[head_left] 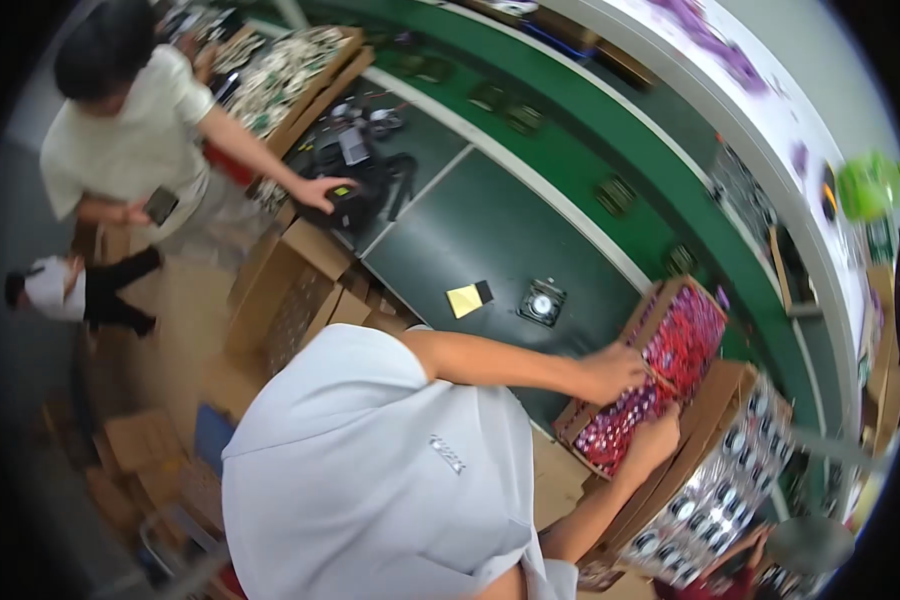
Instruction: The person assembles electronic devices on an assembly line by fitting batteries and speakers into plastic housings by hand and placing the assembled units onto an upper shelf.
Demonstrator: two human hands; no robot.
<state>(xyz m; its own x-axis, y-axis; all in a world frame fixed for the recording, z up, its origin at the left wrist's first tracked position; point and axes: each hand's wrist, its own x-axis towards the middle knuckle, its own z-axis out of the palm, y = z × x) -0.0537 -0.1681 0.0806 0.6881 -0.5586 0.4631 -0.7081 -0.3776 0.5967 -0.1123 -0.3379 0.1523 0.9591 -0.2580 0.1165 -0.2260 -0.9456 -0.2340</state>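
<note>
A cardboard box (660, 305) filled with small shiny red and purple pieces (686, 337) stands at the right of the green worktop. My left hand (612, 373) reaches over the box's near side, its fingers smeared by motion among the pieces. Lower down, my right hand (654, 442) is at the box with its fingers curled in; whatever they hold is hidden. On the worktop, apart from both hands, lie a small square black part with a round light centre (543, 301) and a yellow pad (464, 300).
Beside the box, a larger carton (715, 405) borders clear trays of round black-and-silver parts (705, 515). A co-worker's hand (322, 192) touches a black item at the worktop's far end. Cardboard boxes (315, 250) stand along the worktop's edge. Another person stands farther off.
</note>
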